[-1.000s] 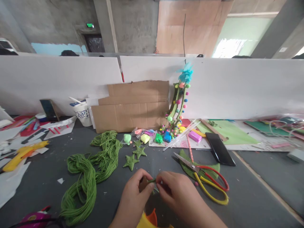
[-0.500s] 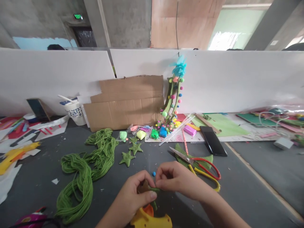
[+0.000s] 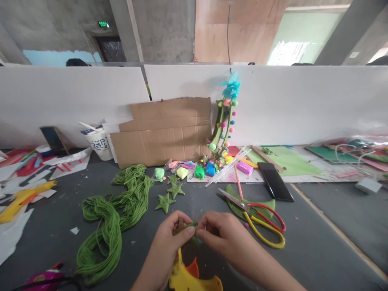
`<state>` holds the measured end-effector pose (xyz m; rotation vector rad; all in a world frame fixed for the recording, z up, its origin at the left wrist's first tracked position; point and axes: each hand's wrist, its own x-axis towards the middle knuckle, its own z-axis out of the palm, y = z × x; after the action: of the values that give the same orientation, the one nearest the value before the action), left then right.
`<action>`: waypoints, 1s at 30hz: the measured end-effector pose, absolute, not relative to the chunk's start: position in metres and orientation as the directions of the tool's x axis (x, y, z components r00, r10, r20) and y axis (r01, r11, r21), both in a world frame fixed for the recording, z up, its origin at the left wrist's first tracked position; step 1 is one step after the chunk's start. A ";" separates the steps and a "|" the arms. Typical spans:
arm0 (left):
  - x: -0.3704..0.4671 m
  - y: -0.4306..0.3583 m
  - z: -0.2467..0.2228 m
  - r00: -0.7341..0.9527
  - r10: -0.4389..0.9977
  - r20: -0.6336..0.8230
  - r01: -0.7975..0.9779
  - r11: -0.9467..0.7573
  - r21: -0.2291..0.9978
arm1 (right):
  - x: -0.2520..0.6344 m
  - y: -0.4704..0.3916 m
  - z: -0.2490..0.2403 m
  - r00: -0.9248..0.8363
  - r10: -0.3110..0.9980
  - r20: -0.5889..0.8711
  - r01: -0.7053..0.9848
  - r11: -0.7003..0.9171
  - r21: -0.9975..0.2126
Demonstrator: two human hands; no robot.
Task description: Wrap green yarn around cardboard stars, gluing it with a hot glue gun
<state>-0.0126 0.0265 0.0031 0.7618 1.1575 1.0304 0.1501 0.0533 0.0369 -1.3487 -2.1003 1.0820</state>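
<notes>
My left hand (image 3: 169, 240) is closed around a small brown cardboard piece (image 3: 179, 226) partly wrapped in green yarn (image 3: 190, 224). The fingertips of my right hand (image 3: 220, 230) pinch together at the yarn's end, close to the left thumb. What lies inside that pinch is mostly hidden. Below both hands sits a yellow glue gun (image 3: 194, 281) with an orange trigger, cut off by the bottom edge. Green yarn-covered stars (image 3: 164, 202) lie beyond the left hand. Scissors (image 3: 251, 212) with red and yellow handles rest on a green felt-like piece (image 3: 268, 205) to the right.
A skein of green yarn (image 3: 101, 234) spreads on the left. Cardboard (image 3: 163, 145) leans on the white partition, beside a pom-pom-studded green decoration (image 3: 220, 125). Clay packets (image 3: 182, 173), a phone (image 3: 275, 181), a paper cup (image 3: 98, 145) and a second yellow glue gun (image 3: 26, 198) lie around.
The view has shifted slightly. Both hands remain together at the wrapped piece, now tilted differently. The blue pom-pom beyond them is no longer visible, and more of the near glue gun shows.
</notes>
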 end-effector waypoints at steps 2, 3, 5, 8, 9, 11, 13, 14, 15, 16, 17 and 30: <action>-0.011 0.026 0.005 0.031 0.930 -0.367 -0.339 0.355 0.871 | 0.146 0.053 0.031 -0.438 0.898 -0.035 0.581 0.253 -0.773; -0.010 0.026 0.006 0.012 0.930 -0.366 -0.368 0.345 0.863 | 0.145 0.052 0.028 -0.441 0.897 -0.013 0.585 0.277 -0.763; -0.009 0.025 0.009 -0.005 0.934 -0.358 -0.404 0.326 0.855 | 0.142 0.051 0.023 -0.454 0.890 0.046 0.600 0.343 -0.722; -0.010 0.026 0.008 -0.001 0.939 -0.344 -0.401 0.315 0.860 | 0.141 0.049 0.020 -0.480 0.867 0.137 0.641 0.453 -0.620; -0.011 0.027 0.007 -0.009 0.943 -0.333 -0.373 0.306 0.876 | 0.140 0.048 0.020 -0.490 0.858 0.154 0.650 0.478 -0.592; -0.013 0.028 0.004 -0.044 0.955 -0.292 -0.261 0.271 0.927 | 0.140 0.047 0.021 -0.511 0.843 0.166 0.650 0.506 -0.567; -0.015 0.029 0.003 -0.088 0.969 -0.233 -0.097 0.224 0.970 | 0.140 0.046 0.023 -0.522 0.836 0.167 0.647 0.516 -0.561; -0.015 0.029 0.003 -0.108 0.973 -0.203 -0.009 0.204 0.979 | 0.141 0.046 0.023 -0.523 0.836 0.166 0.649 0.517 -0.558; -0.016 0.029 0.003 -0.119 0.977 -0.178 0.070 0.187 0.980 | 0.141 0.046 0.024 -0.521 0.837 0.165 0.653 0.516 -0.555; -0.016 0.029 0.004 -0.120 0.980 -0.160 0.133 0.175 0.976 | 0.141 0.046 0.024 -0.515 0.842 0.162 0.658 0.509 -0.555; -0.016 0.028 0.005 -0.111 0.983 -0.148 0.180 0.166 0.969 | 0.141 0.046 0.024 -0.509 0.847 0.153 0.662 0.499 -0.560; -0.013 0.026 0.010 0.271 0.940 -0.207 0.059 0.198 0.978 | 0.160 0.061 0.041 -0.505 0.861 -0.053 0.532 0.262 -0.805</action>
<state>-0.0129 0.0255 0.0101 1.1987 1.1149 0.8407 0.1595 0.0608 0.0413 -1.2652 -2.1417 1.1265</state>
